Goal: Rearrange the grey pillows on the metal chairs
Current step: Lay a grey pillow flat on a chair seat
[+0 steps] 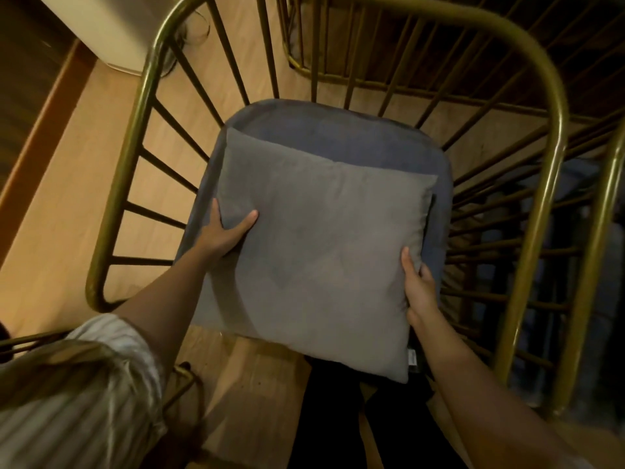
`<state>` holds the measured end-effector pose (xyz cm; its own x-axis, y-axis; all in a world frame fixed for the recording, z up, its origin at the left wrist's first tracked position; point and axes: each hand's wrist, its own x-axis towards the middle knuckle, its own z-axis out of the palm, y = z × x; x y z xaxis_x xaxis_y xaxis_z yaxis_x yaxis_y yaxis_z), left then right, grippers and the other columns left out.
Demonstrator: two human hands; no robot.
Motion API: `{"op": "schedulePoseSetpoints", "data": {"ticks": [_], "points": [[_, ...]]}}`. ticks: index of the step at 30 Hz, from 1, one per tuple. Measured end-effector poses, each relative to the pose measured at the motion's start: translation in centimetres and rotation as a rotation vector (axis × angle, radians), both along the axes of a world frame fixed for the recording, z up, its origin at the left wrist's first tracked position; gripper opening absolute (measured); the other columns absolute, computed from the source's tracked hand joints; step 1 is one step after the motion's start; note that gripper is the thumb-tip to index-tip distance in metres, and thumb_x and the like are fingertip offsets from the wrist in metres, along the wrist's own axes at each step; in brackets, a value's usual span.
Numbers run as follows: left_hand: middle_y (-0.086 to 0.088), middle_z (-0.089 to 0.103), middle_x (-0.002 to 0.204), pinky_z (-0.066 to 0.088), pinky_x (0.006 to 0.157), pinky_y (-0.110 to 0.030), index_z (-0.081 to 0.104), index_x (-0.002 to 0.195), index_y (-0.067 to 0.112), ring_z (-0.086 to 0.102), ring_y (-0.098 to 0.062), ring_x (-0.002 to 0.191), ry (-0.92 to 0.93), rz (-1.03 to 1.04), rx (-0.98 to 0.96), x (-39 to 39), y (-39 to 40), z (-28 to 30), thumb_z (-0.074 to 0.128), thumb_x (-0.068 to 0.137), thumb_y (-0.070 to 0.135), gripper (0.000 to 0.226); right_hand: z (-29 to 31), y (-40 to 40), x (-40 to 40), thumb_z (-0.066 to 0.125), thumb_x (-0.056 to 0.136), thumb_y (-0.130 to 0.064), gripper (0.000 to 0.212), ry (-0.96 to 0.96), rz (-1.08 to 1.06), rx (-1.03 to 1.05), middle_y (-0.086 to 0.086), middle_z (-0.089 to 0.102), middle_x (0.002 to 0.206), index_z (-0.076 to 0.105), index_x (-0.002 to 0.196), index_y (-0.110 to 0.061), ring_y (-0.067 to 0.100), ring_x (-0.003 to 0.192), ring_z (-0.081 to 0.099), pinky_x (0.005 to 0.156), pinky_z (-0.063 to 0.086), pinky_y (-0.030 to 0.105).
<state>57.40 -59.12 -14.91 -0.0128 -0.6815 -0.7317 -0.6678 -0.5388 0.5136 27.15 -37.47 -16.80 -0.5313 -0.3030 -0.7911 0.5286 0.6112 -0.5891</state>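
A square grey pillow fills the middle of the head view, held flat over the blue-grey seat cushion of a gold metal chair. My left hand grips the pillow's left edge, thumb on top and fingers underneath. On the right edge, my right hand clasps the pillow the same way. The pillow's near corner sticks out past the seat's front, over my dark trousers.
The chair's curved rail and thin spokes wrap the seat on the left, back and right. A second gold metal chair stands behind it, another chair rail at the right. A white cabinet sits top left on the wooden floor.
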Motion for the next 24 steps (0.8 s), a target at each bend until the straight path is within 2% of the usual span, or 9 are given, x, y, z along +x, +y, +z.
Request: {"op": "schedulePoseSetpoints", "data": {"ticks": [3,6,8,11,14,18,20,23,24], "points": [[-0.003,0.03,0.158,0.033,0.113,-0.044,0.003,0.156,0.03,0.036,-0.029,0.142,0.015,0.01,-0.005,0.1,0.4,0.1,0.072,0.072,0.065,0.114,0.0,-0.5,-0.9,0.077,0.049,-0.079,0.109,-0.011,-0.004,-0.055,0.005,0.069,0.126,0.058,0.135,-0.016,0.022,0.107,0.069,0.098,0.054,0.041],[-0.008,0.027,0.16,0.031,0.116,-0.051,-0.003,0.156,0.028,0.031,-0.035,0.144,-0.045,0.049,0.01,-0.2,1.6,0.6,0.069,0.061,0.078,0.129,0.1,0.0,-1.7,0.082,0.042,-0.077,0.117,-0.084,0.013,-0.107,0.008,0.069,0.128,0.057,0.137,-0.015,0.023,0.11,0.069,0.092,0.055,0.036],[-0.013,0.027,0.16,0.029,0.115,-0.059,0.001,0.156,0.028,0.029,-0.039,0.145,-0.149,0.085,-0.051,-0.7,3.1,0.9,0.056,0.053,0.092,0.133,1.3,0.0,-1.8,0.08,0.063,-0.066,0.105,-0.105,0.012,-0.091,0.007,0.06,0.14,0.044,0.148,-0.016,0.022,0.118,0.064,0.092,0.053,0.032],[-0.018,0.023,0.16,0.025,0.115,-0.062,0.009,0.155,0.022,0.023,-0.041,0.147,-0.262,0.055,-0.204,-2.6,6.4,2.2,0.046,0.075,0.083,0.108,3.6,-0.3,-2.8,0.064,0.093,-0.038,0.072,0.027,-0.013,-0.087,0.011,0.046,0.152,0.034,0.153,-0.013,0.024,0.133,0.051,0.106,0.045,0.034],[-0.021,0.011,0.163,0.019,0.119,-0.058,0.009,0.156,0.022,0.012,-0.042,0.15,-0.268,-0.006,-0.274,-4.7,9.8,3.4,0.047,0.089,0.065,0.088,7.5,-0.6,-5.3,0.062,0.096,-0.026,0.063,0.18,0.033,-0.113,0.014,0.048,0.15,0.037,0.151,-0.01,0.025,0.134,0.05,0.112,0.041,0.039],[-0.024,0.009,0.163,0.015,0.12,-0.054,0.015,0.157,0.024,0.006,-0.043,0.15,-0.198,-0.118,-0.268,-8.8,13.2,5.3,0.056,0.091,0.054,0.083,13.8,1.0,-10.2,0.062,0.096,-0.031,0.064,0.361,0.096,-0.136,0.009,0.058,0.138,0.034,0.153,-0.021,0.021,0.122,0.056,0.105,0.047,0.041],[-0.027,0.015,0.161,0.018,0.119,-0.051,0.019,0.157,0.021,0.012,-0.045,0.149,-0.172,-0.152,-0.265,-11.9,15.2,6.7,0.058,0.092,0.049,0.081,16.4,3.2,-12.4,0.062,0.094,-0.034,0.067,0.419,0.096,-0.16,0.008,0.063,0.13,0.032,0.153,-0.026,0.021,0.116,0.06,0.101,0.05,0.041],[-0.03,0.03,0.154,0.026,0.117,-0.045,0.022,0.156,0.015,0.027,-0.043,0.144,-0.131,-0.184,-0.256,-17.8,18.5,8.8,0.061,0.093,0.039,0.078,19.0,8.0,-15.3,0.064,0.093,-0.034,0.071,0.488,0.185,-0.128,0.003,0.059,0.124,0.027,0.155,-0.028,0.018,0.109,0.059,0.083,0.046,0.025],[-0.029,0.033,0.153,0.028,0.115,-0.044,0.023,0.155,0.012,0.031,-0.042,0.143,-0.093,-0.195,-0.25,-20.1,19.8,9.8,0.062,0.093,0.036,0.077,19.7,10.1,-16.4,0.064,0.093,-0.031,0.072,0.519,0.191,-0.116,0.005,0.058,0.124,0.028,0.155,-0.027,0.019,0.11,0.059,0.083,0.046,0.025]]}}
